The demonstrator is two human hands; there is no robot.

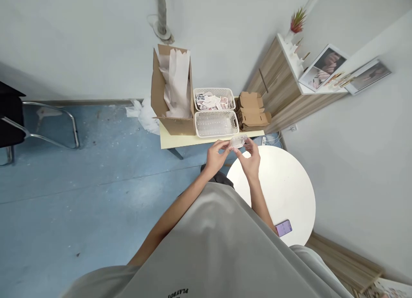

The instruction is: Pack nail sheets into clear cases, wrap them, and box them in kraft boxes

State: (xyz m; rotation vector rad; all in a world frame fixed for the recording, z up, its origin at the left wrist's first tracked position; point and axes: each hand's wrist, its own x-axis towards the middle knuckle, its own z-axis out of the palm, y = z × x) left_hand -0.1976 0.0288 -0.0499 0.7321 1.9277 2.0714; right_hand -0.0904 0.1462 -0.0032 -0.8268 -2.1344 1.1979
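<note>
Between my two hands is a small clear plastic case (238, 141), held up in front of the low bench. My left hand (216, 156) pinches its left side, and the fingers of my right hand (251, 159) close on its right side. What the case contains, if anything, is too small to make out. Just beyond it stands a white basket (216, 135) with clear plastic pieces lying in it. A second white basket (215, 90), behind the first, holds many small printed cards (212, 102).
An open cardboard box (176, 127) with white wrapping stands left on the yellow bench (166, 140). Folded brown cartons (252, 113) are stacked at its right. A round white table (298, 186) by my right arm bears a phone (283, 228). A wooden cabinet (273, 74) stands behind.
</note>
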